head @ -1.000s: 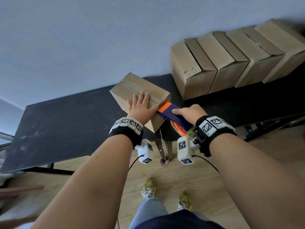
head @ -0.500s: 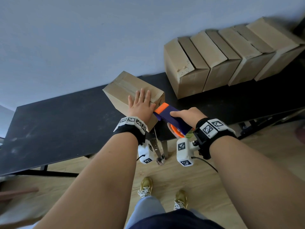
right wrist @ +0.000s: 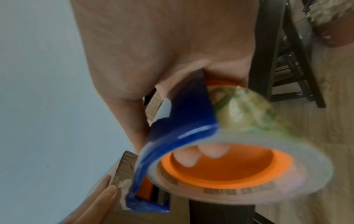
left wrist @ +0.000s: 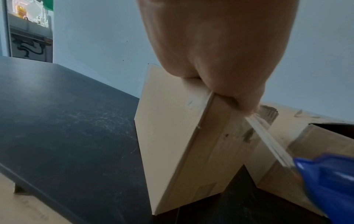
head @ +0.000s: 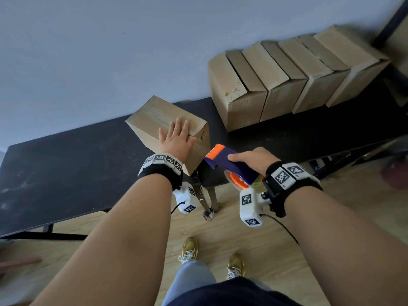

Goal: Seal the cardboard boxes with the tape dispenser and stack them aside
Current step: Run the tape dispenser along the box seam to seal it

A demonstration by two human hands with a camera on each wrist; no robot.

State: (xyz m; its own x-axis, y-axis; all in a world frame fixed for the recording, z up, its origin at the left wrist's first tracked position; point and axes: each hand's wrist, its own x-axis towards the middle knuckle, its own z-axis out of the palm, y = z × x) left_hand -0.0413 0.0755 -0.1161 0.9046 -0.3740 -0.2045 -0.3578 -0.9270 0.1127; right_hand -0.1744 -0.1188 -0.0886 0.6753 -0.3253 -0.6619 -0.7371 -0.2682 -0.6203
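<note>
Cardboard box (head: 167, 120) lies upper left of the tape dispenser (head: 227, 162), clamped in the right hand (head: 254, 160); flat left hand (head: 176, 140) pins it.

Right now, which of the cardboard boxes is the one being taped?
The lone box at the table's front edge, apart from the row of boxes against the wall. The left hand presses flat on it, and the tape dispenser is beside it.

Soft, even daylight, kinda dim and bluish, no glare. Head view bends hard at the edges. Right wrist view is smeared: tape roll (right wrist: 239, 159) blurry at 4 o'clock, hand out of focus up top.
</note>
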